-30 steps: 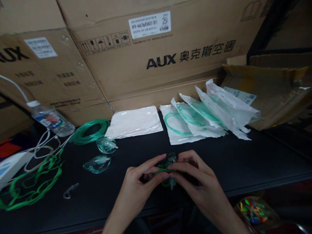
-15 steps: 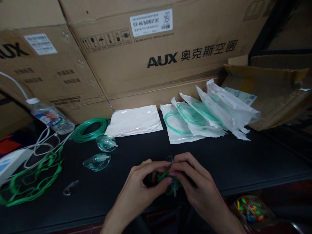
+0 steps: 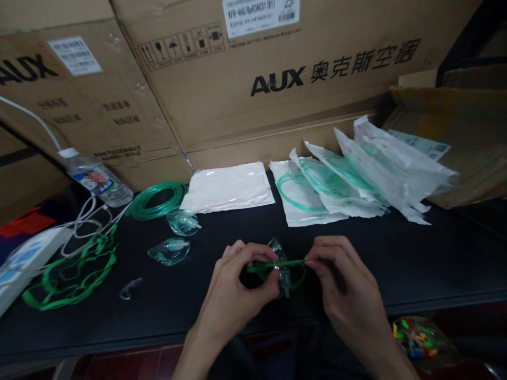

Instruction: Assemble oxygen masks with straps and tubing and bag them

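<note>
Green strap (image 3: 291, 262) stretched in a nearly straight line between both hands, just above the near part of the black tabletop (image 3: 166, 322), in front of a clear mask (image 3: 276, 247) with a pale connector (image 3: 285, 284) pointing down. The left hand (image 3: 237, 279) had its grip closed on the strap, thumb below and fingers above; whether it also pinched the mask could not be told. The right hand (image 3: 348, 287) grasped the strap's right end between thumb and fingertips, its grip closed there, apart from the left. To the left on the tabletop lay two loose masks (image 3: 170, 252), one behind the other, with a coil of green tubing (image 3: 153, 213) just behind them. A small curved clear piece (image 3: 129, 289) lay nearer the front edge, and a tangle of green straps (image 3: 57, 304) lay beside a white power strip (image 3: 35, 258). A plastic bottle (image 3: 99, 179) leaned by the cardboard boxes (image 3: 277, 121) along the back. Flat white packets (image 3: 227, 187) lay before the boxes, and to their right a row of overlapping pouches (image 3: 336, 184) held green tubing. Small coloured pieces (image 3: 418, 338) sat in a container below the tabletop's edge, at lower right.
</note>
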{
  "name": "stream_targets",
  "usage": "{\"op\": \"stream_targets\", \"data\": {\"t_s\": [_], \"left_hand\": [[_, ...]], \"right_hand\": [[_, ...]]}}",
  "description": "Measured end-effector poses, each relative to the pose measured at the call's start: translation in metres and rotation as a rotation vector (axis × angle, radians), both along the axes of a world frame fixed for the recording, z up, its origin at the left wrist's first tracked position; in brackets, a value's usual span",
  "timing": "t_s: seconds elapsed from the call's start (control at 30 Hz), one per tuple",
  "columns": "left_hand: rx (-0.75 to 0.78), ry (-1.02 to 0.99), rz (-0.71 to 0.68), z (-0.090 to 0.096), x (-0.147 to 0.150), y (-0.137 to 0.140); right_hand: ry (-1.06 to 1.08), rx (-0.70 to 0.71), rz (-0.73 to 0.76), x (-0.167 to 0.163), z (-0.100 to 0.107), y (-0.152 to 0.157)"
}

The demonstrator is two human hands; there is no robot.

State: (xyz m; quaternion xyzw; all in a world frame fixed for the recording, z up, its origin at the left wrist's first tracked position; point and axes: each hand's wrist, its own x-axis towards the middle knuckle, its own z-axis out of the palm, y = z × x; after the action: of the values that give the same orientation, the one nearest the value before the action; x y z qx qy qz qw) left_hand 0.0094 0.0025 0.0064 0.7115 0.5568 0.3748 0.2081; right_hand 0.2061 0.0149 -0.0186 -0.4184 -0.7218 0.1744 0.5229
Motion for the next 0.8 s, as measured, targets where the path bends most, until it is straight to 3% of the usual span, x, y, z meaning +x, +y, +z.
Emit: {"op": "stream_targets", "data": {"t_s": [0.17, 0.37, 0.53, 0.8], "left_hand": [[-0.04, -0.079, 0.065, 0.0, -0.001, -0.001], [-0.185, -0.327, 0.021, 0.001, -0.002, 0.0], [-0.276, -0.534, 0.029, 0.004, -0.004, 0.001], [-0.383, -0.87, -0.021, 0.008, -0.006, 0.002]], "right_hand": [[0.074, -0.038, -0.109, 0.002, -0.002, 0.002], [0.087, -0.158, 0.138, 0.002, -0.002, 0.006], [0.093, -0.221, 0.163, 0.0, -0.002, 0.006], [-0.088, -0.079, 0.315, 0.001, 0.011, -0.003]]}}
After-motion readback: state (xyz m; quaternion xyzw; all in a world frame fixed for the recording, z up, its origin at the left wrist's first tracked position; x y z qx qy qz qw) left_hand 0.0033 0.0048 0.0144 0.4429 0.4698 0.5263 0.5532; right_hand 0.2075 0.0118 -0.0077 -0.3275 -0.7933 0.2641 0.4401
